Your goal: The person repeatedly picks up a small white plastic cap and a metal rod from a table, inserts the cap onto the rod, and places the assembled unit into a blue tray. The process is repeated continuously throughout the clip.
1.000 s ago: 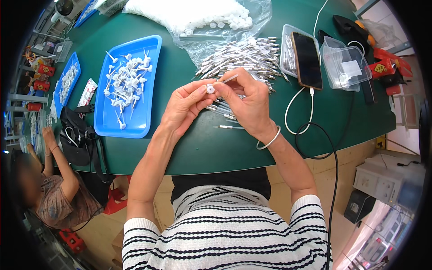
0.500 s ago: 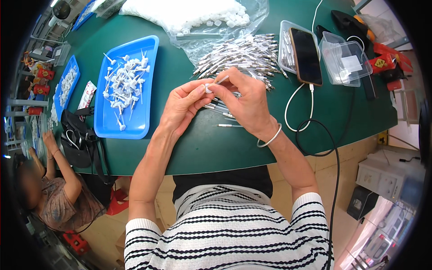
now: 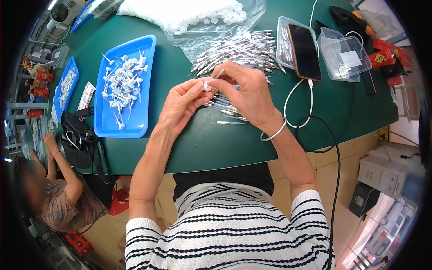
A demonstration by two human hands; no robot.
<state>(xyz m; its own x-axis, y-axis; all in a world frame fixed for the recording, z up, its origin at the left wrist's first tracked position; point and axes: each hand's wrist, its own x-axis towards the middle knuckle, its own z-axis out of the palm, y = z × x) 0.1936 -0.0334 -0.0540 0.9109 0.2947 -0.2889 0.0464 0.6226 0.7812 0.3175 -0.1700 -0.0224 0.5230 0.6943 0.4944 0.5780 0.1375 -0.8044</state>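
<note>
Close together over the green table (image 3: 198, 153), my two hands meet at a small white plastic cap (image 3: 207, 86). My left hand (image 3: 183, 100) pinches the cap between thumb and forefinger. My right hand (image 3: 245, 94) is closed on a thin rod with a pale end (image 3: 220, 73), its thumb beside the cap; whether the rod sits in the cap is hidden by the fingers. Just beyond my hands lies a heap of thin metal-and-white rods (image 3: 238, 51). One loose rod (image 3: 227, 123) lies nearer me, below the right hand.
A blue tray (image 3: 100, 121) to the left holds capped rods. A clear bag (image 3: 180, 22) of white caps lies at the back. To the right are a phone (image 3: 304, 51) on a plastic box, an open clear container (image 3: 344, 56) and cables. A person (image 3: 67, 193) sits at far left.
The hands stay together at the white cap, with only a slight shift of the right wrist and bracelet. The whole view has moved a little.
</note>
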